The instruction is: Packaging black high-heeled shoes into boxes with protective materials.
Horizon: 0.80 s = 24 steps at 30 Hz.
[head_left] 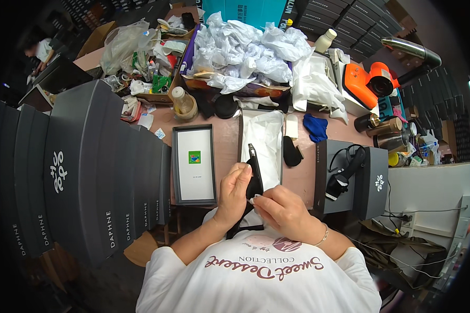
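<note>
My left hand (234, 192) is closed around a slim black shoe (254, 180), held upright and edge-on, its narrow end pointing away from me. Close beside its lower end, my right hand (284, 211) pinches a small white scrap (254, 199) that looks like tissue or cloth. The fingers of my right hand partly cover the scrap. Just beyond my hands lies an open shoe box (241, 136) lined with white tissue paper (262, 135). To its left rests a grey box lid (214, 177), inside up, with a small green picture on its white lining.
Dark shoe boxes (83, 172) stack up at left. Another box (373, 182) at right carries a black strappy item (344, 177). Near the tissue-lined box are a black pad (292, 152), a white block (291, 127) and a blue cloth (315, 128). Crumpled tissue (245, 47) fills a carton behind.
</note>
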Each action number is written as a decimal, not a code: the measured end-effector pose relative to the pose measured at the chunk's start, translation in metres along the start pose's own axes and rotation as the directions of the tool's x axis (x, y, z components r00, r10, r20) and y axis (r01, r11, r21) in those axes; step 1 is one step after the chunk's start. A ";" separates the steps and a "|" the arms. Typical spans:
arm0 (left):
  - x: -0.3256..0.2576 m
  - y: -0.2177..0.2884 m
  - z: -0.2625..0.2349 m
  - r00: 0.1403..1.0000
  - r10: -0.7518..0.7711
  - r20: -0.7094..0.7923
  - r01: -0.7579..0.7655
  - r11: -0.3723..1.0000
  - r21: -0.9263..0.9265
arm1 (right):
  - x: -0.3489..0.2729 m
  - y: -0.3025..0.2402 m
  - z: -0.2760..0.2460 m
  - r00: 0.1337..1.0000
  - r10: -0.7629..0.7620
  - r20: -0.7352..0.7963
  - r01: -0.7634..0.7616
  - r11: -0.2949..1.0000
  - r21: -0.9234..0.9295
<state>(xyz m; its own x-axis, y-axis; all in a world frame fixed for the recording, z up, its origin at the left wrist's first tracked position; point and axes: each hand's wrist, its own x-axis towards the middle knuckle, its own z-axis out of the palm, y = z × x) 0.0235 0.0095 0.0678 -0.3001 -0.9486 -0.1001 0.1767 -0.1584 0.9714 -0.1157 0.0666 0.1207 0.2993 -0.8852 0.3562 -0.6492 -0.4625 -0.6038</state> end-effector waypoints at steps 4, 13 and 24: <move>-0.002 -0.002 -0.001 0.999 0.013 0.033 -0.013 1.000 -0.007 | 0.017 0.003 -0.007 0.998 0.018 -0.059 -0.020 0.999 -0.038; -0.002 -0.001 -0.002 0.999 0.017 0.035 -0.017 1.000 0.000 | 0.020 0.009 -0.006 0.998 0.015 -0.056 -0.016 1.000 -0.012; -0.003 -0.005 -0.003 0.999 -0.045 0.009 0.046 0.996 -0.073 | 0.008 0.004 -0.003 1.000 -0.010 0.012 0.010 1.000 -0.011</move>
<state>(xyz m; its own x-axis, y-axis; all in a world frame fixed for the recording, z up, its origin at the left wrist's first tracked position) 0.0259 0.0119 0.0629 -0.3166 -0.9379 -0.1419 0.2308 -0.2212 0.9475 -0.1179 0.0576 0.1232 0.3140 -0.8810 0.3539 -0.6535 -0.4709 -0.5925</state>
